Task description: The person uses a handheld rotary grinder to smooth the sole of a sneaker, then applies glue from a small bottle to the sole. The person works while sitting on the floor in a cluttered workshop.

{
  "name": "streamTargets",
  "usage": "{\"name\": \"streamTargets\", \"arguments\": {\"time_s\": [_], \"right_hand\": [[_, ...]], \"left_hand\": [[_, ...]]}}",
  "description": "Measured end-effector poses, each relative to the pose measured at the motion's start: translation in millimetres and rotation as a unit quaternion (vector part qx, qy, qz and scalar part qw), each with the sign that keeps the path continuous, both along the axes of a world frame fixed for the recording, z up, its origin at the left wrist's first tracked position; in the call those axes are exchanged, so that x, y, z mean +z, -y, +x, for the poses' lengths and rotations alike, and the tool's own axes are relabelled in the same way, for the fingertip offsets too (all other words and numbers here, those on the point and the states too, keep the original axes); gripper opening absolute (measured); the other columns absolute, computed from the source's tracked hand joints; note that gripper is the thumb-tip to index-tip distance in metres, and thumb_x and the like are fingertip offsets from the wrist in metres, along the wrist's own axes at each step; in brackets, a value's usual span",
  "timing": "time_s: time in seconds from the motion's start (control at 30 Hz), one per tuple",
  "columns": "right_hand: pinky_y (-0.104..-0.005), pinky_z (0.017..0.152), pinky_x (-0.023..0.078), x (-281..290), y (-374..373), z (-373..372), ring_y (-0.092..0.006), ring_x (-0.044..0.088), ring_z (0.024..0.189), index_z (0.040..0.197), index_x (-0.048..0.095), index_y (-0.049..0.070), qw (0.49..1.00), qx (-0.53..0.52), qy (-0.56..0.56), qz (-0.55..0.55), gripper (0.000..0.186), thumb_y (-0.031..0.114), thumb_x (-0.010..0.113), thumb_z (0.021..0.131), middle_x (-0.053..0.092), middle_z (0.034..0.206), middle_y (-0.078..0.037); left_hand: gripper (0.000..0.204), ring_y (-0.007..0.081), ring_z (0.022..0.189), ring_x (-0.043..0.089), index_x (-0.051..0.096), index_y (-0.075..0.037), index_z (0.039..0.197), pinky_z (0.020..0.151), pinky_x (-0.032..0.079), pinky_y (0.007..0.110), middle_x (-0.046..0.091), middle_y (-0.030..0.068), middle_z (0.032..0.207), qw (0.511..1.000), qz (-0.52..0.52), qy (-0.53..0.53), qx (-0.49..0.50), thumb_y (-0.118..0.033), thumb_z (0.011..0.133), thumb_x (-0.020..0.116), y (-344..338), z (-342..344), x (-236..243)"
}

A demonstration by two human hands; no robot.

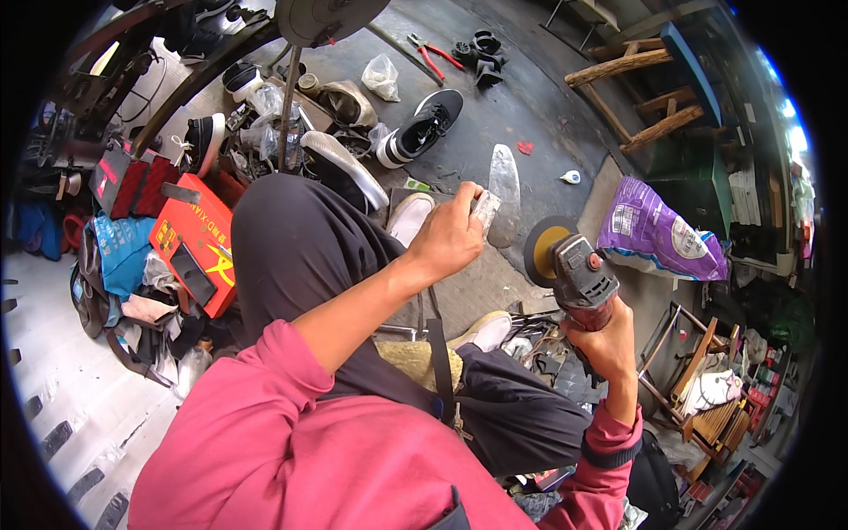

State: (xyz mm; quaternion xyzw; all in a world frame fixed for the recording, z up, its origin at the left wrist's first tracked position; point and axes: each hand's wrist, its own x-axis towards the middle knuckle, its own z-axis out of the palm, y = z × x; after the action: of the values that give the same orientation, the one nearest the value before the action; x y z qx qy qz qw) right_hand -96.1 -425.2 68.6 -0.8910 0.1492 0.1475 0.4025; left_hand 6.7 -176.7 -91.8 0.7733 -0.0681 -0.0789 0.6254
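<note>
In the head view my left hand (446, 230) is closed around a small, scuffed whitish piece (485, 212), held over my knees. Just beyond it is a long, pale, sole-shaped thing (504, 177); I cannot tell whether it touches the piece. My right hand (601, 336) grips a black angle grinder (583, 269) fitted with a yellow disc (552, 243) with a dark rim. The disc faces toward my left hand, a short gap from the whitish piece.
Loose shoes (420, 128), red-handled pliers (431, 57) and a small plastic bag (382, 78) lie ahead. An orange box (190, 243) sits in a pile at left. A purple sack (658, 225), wooden stool (645, 75) and folded chair (707, 389) are at right.
</note>
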Motion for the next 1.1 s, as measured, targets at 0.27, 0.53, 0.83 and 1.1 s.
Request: {"name": "streamTargets", "arguments": {"time_s": [0.27,0.53,0.83,1.1], "right_hand": [[-0.032,0.099,0.057,-17.3,9.6,4.0,-0.015,0.069,0.112,0.131,0.061,-0.005,0.998,0.002,-0.051,0.045,0.06,-0.02,0.076,0.075,0.073,0.123,-0.009],[-0.033,0.088,0.058,-16.9,8.3,0.3,-0.0132,0.072,0.093,0.116,0.07,-0.003,0.999,-0.033,-0.009,0.031,0.049,0.003,0.087,0.07,0.08,0.1,-0.011],[-0.0358,0.086,0.058,-14.3,10.5,0.5,-0.0215,0.078,0.09,0.112,0.071,-0.002,0.999,0.007,-0.012,-0.05,0.049,0.008,0.089,0.068,0.08,0.097,-0.015],[-0.0356,0.085,0.058,-10.3,9.9,0.5,-0.0202,0.077,0.09,0.111,0.071,-0.002,0.999,0.001,-0.01,-0.048,0.048,0.008,0.089,0.068,0.08,0.095,-0.016]], "left_hand": [[0.028,0.0311,0.066,0.064,0.06,0.003,0.125,0.066,0.049,0.043,0.066,0.0186,0.074,1.0,-0.01,0.007,-0.02,-0.007,0.1,0.057,-4.8,2.5,3.5],[0.043,0.0425,0.091,0.073,0.059,0.004,0.135,0.083,0.055,0.045,0.073,0.029,0.096,0.997,-0.041,-0.04,-0.047,-0.011,0.094,0.06,-8.0,1.8,4.4],[0.019,0.0339,0.07,0.071,0.065,-0.004,0.112,0.066,0.051,0.044,0.07,0.018,0.073,0.988,-0.021,-0.132,-0.08,-0.014,0.096,0.065,-17.0,7.8,11.8],[0.025,0.0389,0.074,0.068,0.06,-0.002,0.121,0.072,0.052,0.045,0.069,0.0214,0.08,0.995,-0.007,0.096,-0.033,-0.002,0.097,0.06,-9.1,3.9,10.2]]}}
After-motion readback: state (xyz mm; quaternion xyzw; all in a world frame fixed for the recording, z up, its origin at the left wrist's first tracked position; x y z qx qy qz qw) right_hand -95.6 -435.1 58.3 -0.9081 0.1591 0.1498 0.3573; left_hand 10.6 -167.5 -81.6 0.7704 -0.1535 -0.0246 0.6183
